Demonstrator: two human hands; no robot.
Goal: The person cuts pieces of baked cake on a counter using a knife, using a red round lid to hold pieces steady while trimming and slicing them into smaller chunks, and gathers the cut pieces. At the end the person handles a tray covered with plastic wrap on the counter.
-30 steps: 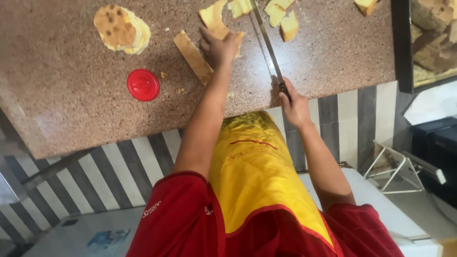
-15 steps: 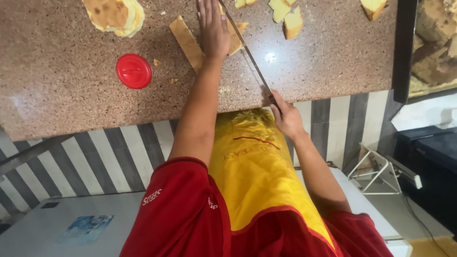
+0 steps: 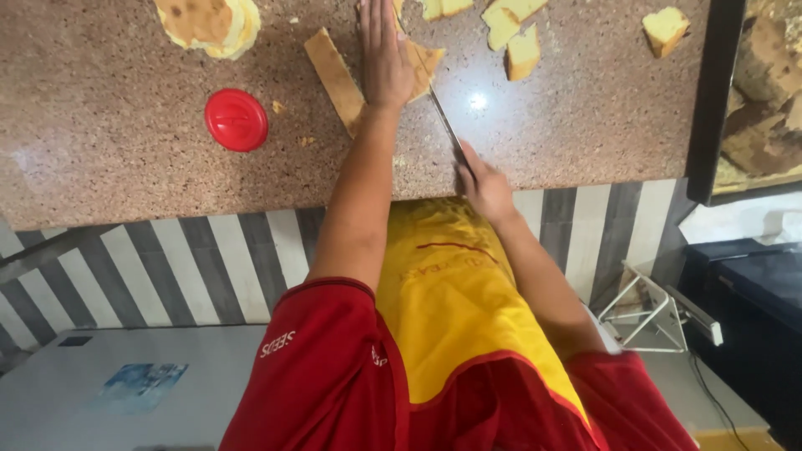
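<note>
Speckled brown stone forms the desk, seen from above with a grey-and-white striped front below its edge and a pale floor beneath.

The left hand lies flat, fingers stretched and unclenched, palm pressing down on a slab of yellow cake near the far edge of the desk. Touching that hand's outer side is a long cake strip with a brown crust, lying at a slant. The right hand sits at the near edge of the desk, clenched around the handle of a long knife; the blade runs away from it, up toward the slab beside the left hand, and its tip is hidden there.

Further out, a red round lid rests on the desk left of the strip, with a few crumbs between them. A round cake piece lies at the far left corner. Several cut cake chunks are scattered beyond the knife, one cube well apart to the right. A dark-framed tray of brown pieces stands at the desk's right end.
</note>
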